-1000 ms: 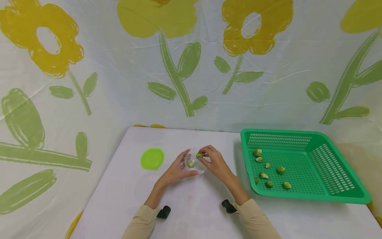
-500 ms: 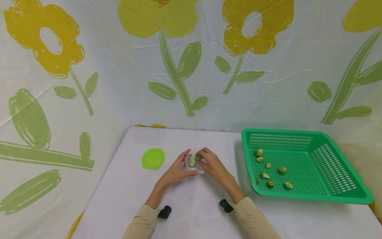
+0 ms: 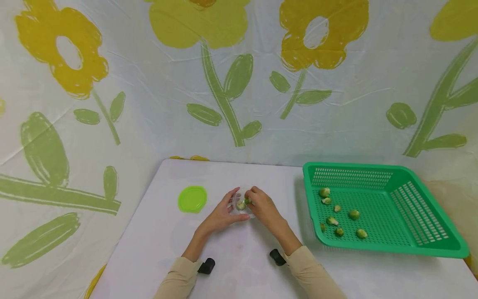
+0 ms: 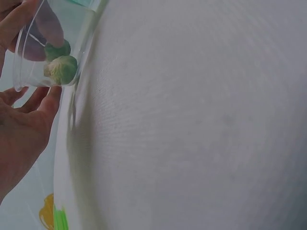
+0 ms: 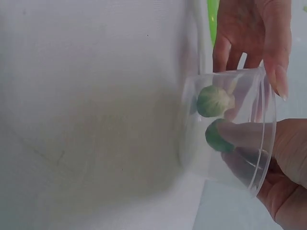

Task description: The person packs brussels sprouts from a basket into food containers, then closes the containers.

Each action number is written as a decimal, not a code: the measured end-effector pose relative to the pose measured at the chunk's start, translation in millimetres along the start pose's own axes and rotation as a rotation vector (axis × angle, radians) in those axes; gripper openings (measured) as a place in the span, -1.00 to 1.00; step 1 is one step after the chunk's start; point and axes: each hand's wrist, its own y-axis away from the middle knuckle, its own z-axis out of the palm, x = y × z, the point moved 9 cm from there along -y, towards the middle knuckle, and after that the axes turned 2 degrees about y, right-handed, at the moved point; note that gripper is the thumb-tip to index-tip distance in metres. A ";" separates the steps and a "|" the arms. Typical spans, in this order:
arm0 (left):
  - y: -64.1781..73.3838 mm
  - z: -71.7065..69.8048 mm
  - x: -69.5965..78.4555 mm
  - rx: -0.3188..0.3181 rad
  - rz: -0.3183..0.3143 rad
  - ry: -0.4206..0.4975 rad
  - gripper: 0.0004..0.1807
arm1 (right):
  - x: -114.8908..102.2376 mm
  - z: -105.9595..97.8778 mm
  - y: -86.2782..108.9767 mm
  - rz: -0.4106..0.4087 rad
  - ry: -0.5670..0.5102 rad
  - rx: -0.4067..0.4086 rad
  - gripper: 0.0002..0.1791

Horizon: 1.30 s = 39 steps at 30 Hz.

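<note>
My left hand holds a clear plastic cup at its side, thumb near the rim and fingers around the far wall. One Brussels sprout lies in the bottom of the cup. With its fingers inside the cup, my right hand pinches a second Brussels sprout right beside the first. Both sprouts show through the clear wall in the two wrist views. From the head view, the right fingers partly cover the held sprout.
A green plastic basket stands on the right of the white table, with several Brussels sprouts in its left half. To the left of the cup lies a lime green lid. A flower-printed cloth hangs behind.
My right hand has lowered the pinched sprout from over the cup's rim down into the cup, moving slightly left. The left hand keeps its hold on the cup.
</note>
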 end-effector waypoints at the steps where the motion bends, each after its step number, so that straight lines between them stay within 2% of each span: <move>1: -0.4 0.7 -0.2 -0.004 -0.001 0.000 0.12 | -0.2 0.2 -0.2 0.008 0.012 0.001 -0.75; 14: -1.6 4.9 2.7 -0.013 0.004 -0.012 0.13 | -2.0 7.1 -4.1 0.049 0.129 -0.066 -0.78; 30: 0.6 3.5 2.1 -0.003 0.004 0.015 0.13 | -7.8 -3.7 1.3 -0.028 0.132 -0.073 -0.77; 39: 0.7 0.7 1.6 -0.001 0.002 -0.008 0.14 | -9.8 -18.7 4.0 -0.012 0.117 -0.083 -0.84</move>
